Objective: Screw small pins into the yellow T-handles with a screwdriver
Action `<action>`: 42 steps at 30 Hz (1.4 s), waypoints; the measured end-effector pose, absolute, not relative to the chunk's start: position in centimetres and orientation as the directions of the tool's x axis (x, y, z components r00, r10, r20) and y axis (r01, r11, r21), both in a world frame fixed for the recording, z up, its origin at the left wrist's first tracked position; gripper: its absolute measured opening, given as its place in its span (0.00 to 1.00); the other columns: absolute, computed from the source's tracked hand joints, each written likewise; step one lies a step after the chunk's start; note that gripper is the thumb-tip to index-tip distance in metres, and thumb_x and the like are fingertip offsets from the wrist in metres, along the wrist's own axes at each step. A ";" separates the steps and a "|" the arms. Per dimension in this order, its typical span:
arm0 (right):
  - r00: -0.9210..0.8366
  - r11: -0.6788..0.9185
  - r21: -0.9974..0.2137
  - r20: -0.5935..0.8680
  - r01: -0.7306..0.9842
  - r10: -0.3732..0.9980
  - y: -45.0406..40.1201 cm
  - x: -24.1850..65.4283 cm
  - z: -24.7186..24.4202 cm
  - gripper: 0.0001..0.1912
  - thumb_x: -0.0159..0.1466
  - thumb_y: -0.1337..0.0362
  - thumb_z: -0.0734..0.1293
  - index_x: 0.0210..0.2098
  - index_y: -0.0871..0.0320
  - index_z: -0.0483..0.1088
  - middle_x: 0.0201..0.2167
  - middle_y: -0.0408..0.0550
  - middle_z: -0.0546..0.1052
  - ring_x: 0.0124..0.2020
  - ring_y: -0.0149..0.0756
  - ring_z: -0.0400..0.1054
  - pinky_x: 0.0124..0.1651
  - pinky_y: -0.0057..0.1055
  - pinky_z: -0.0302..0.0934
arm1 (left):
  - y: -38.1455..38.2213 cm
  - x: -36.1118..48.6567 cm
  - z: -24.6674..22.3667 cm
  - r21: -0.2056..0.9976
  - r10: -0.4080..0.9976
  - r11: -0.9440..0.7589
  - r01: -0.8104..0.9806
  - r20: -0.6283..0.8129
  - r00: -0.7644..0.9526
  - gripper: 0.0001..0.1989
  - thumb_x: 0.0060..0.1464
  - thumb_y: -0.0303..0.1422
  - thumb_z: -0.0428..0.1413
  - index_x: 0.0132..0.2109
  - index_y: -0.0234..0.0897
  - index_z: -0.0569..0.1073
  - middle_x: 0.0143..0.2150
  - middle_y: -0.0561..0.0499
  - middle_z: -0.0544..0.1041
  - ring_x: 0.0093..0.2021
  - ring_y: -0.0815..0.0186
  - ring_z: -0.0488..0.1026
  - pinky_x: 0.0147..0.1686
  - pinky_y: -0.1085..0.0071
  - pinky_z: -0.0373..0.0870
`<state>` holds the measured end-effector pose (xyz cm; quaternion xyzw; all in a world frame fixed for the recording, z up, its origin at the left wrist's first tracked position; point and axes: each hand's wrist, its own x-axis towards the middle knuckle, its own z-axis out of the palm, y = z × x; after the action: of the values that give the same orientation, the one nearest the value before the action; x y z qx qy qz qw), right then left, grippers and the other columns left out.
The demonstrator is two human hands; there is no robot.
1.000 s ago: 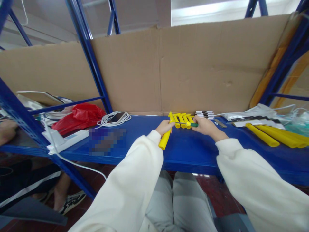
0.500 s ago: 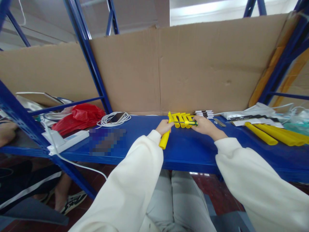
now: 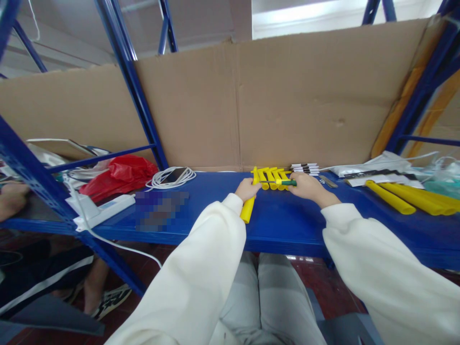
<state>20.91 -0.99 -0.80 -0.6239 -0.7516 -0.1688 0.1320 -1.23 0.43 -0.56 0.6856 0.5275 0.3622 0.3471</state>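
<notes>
Yellow tube (image 3: 247, 212), one end toward the tabletop's (image 3: 287, 220) front edge, is held tight in the left hand (image 3: 247, 190), maybe to steady it for the green-handled screwdriver (image 3: 288, 182) the right hand (image 3: 304, 186) grips.

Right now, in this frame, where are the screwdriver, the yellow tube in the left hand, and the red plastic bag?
Screwdriver (image 3: 286, 182): head view, on its green handle.
Yellow tube (image 3: 247, 210): head view, on its near end section.
Red plastic bag (image 3: 124, 174): head view, on its crumpled middle.
</notes>
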 end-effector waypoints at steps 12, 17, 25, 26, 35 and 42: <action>-0.160 0.149 0.058 0.351 0.987 0.922 -1.0 21.0 -0.9 0.15 0.62 0.63 0.64 0.48 0.58 0.72 0.42 0.57 0.82 0.41 0.45 0.76 0.39 0.31 0.63 | 0.5 -1.3 -0.5 0.847 0.976 -0.201 0.491 0.130 0.174 0.09 0.59 0.25 0.56 0.29 0.34 0.71 0.14 0.58 0.65 0.19 0.69 0.67 0.24 0.76 0.64; -0.198 0.190 0.059 0.370 0.980 0.908 -0.7 21.2 -1.0 0.09 0.61 0.62 0.65 0.40 0.57 0.74 0.40 0.55 0.82 0.40 0.44 0.76 0.39 0.31 0.63 | 0.6 -1.3 -0.5 0.853 0.975 -0.208 0.479 0.141 0.172 0.12 0.58 0.24 0.56 0.26 0.35 0.69 0.14 0.59 0.65 0.17 0.71 0.66 0.23 0.77 0.61; -0.165 0.162 0.040 0.362 0.986 0.917 -0.4 21.3 -1.3 0.15 0.60 0.61 0.67 0.47 0.56 0.73 0.41 0.55 0.82 0.39 0.45 0.76 0.36 0.31 0.62 | 0.8 -1.4 -0.7 0.844 0.974 -0.215 0.491 0.148 0.172 0.08 0.58 0.25 0.56 0.30 0.32 0.74 0.15 0.58 0.67 0.19 0.70 0.68 0.25 0.76 0.64; -0.171 0.168 0.038 0.359 0.985 0.917 -0.5 21.3 -1.3 0.14 0.61 0.61 0.66 0.46 0.56 0.73 0.42 0.54 0.82 0.40 0.45 0.76 0.37 0.30 0.63 | 0.8 -1.4 -0.7 0.844 0.974 -0.214 0.491 0.149 0.169 0.08 0.58 0.25 0.56 0.30 0.32 0.74 0.15 0.58 0.67 0.19 0.70 0.68 0.26 0.76 0.64; -0.128 0.130 0.019 0.360 0.991 0.924 -0.9 21.0 -0.9 0.16 0.59 0.65 0.67 0.47 0.59 0.72 0.40 0.57 0.82 0.39 0.47 0.76 0.37 0.31 0.62 | 0.5 -1.3 -0.5 0.840 0.973 -0.217 0.498 0.147 0.175 0.07 0.58 0.25 0.56 0.30 0.32 0.74 0.14 0.58 0.66 0.18 0.70 0.67 0.24 0.77 0.63; -0.160 0.172 -0.007 0.328 0.985 0.931 -1.0 20.8 -0.8 0.13 0.61 0.63 0.65 0.45 0.57 0.74 0.44 0.56 0.81 0.42 0.46 0.76 0.41 0.32 0.63 | 0.4 -1.4 -0.4 0.838 0.974 -0.215 0.501 0.147 0.171 0.10 0.58 0.25 0.56 0.28 0.32 0.73 0.14 0.58 0.65 0.17 0.72 0.65 0.22 0.77 0.61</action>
<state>20.85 -1.05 -0.80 -0.6351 -0.7544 -0.1044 0.1294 -1.36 0.36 -0.38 0.6911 0.5336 0.3602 0.3285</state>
